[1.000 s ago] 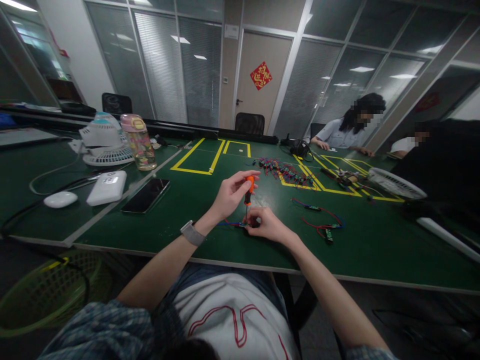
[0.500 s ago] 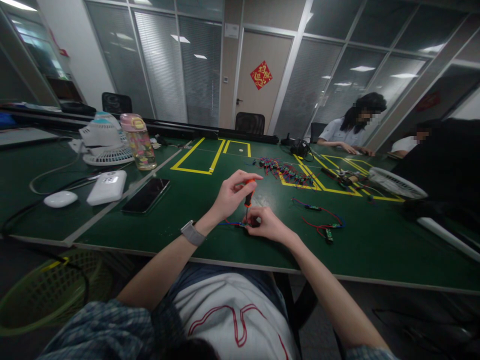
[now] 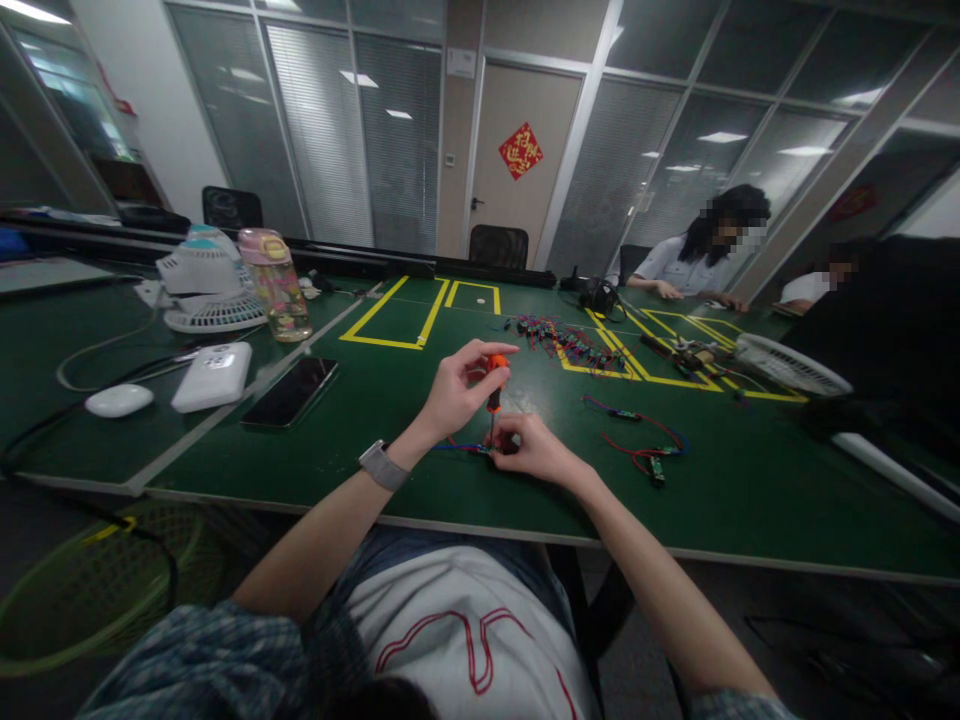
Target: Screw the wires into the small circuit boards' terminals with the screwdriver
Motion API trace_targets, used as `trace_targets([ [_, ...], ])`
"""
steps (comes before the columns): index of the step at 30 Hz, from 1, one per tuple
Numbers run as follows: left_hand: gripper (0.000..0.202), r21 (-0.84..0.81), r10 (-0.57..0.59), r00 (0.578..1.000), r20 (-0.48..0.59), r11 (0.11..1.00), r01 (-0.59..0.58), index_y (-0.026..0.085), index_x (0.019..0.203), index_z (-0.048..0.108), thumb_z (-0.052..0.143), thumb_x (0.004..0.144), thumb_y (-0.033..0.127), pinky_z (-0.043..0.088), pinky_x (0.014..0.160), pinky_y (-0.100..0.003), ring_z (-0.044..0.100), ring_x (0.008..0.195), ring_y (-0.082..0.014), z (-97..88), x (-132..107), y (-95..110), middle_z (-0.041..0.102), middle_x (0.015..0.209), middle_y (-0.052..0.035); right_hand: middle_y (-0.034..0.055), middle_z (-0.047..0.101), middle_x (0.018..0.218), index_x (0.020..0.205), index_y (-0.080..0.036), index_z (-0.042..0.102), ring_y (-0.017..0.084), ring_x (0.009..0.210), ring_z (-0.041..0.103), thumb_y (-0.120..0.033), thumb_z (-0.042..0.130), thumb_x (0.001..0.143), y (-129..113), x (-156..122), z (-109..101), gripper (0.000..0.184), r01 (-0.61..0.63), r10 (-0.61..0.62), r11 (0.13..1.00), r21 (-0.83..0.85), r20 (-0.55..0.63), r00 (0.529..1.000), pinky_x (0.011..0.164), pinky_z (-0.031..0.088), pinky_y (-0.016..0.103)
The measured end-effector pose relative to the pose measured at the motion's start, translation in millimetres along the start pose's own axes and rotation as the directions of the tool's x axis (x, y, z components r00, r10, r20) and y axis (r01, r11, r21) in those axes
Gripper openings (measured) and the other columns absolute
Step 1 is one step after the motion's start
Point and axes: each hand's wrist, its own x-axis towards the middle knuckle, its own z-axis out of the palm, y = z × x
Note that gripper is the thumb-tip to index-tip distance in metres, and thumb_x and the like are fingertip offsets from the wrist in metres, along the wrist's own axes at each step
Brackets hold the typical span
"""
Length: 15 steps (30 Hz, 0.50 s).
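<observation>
My left hand (image 3: 466, 385) grips the orange and black handle of a screwdriver (image 3: 494, 400), which stands upright with its tip down at a small circuit board (image 3: 486, 450). Fingers of my right hand (image 3: 532, 445) are closed around the board and the lower end of the screwdriver shaft. Part of the board is hidden by these fingers. Red and blue wires (image 3: 452, 446) run from it to the left along the green table (image 3: 405, 480). To the right lie two loose wired boards, an upper one (image 3: 624, 414) and a lower one (image 3: 657, 470).
A pile of wired boards (image 3: 574, 345) lies beyond my hands by yellow tape. At left are a phone (image 3: 291, 393), a white power bank (image 3: 213, 377), a bottle (image 3: 276, 290) and a fan (image 3: 206, 280). A co-worker (image 3: 701, 250) sits at far right.
The fingers of my left hand have shifted slightly around the screwdriver handle, showing more of its orange top. My right hand stays in place. The co-worker's hand has moved left.
</observation>
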Motion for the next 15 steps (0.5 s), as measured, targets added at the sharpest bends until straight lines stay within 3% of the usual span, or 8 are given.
trace_targets([
  [6,0.016,0.063,0.034,0.998,-0.043,0.998,-0.032,0.018,0.092,0.07,0.073,0.078,0.025,0.049,0.066,-0.019,0.057,0.079,-0.011,0.8,1.0,-0.1,0.058,0.091,-0.0019,-0.0009,0.062,0.073,0.072,-0.015,0.064,0.01,0.061,0.051,-0.007,0.066,0.068,0.0,0.0,-0.5,0.01,-0.018,0.018,1.0,0.012,0.002,1.0,0.057,0.039,0.021],
  [12,0.025,0.001,0.039,0.999,0.011,0.999,-0.039,0.018,0.103,0.072,0.05,0.093,0.027,0.053,0.073,-0.024,0.062,0.089,-0.0148,-2.6,0.8,4.1,0.064,0.105,-0.0066,-0.0006,0.063,0.073,0.071,-0.015,0.063,0.009,0.059,0.051,-0.007,0.066,0.069,1.4,0.0,-0.2,0.009,0.0,0.001,1.0,0.018,-0.007,1.0,0.056,0.039,0.021],
  [15,0.024,-0.058,0.022,1.0,0.005,0.998,-0.022,0.017,0.104,0.071,0.052,0.092,0.026,0.054,0.072,-0.025,0.065,0.085,-0.0147,-2.9,0.9,5.0,0.066,0.102,-0.0071,-0.0013,0.06,0.072,0.072,-0.015,0.063,0.009,0.059,0.049,-0.006,0.066,0.069,1.0,-0.1,-0.3,0.01,0.005,-0.005,1.0,0.015,-0.012,1.0,0.056,0.039,0.021],
])
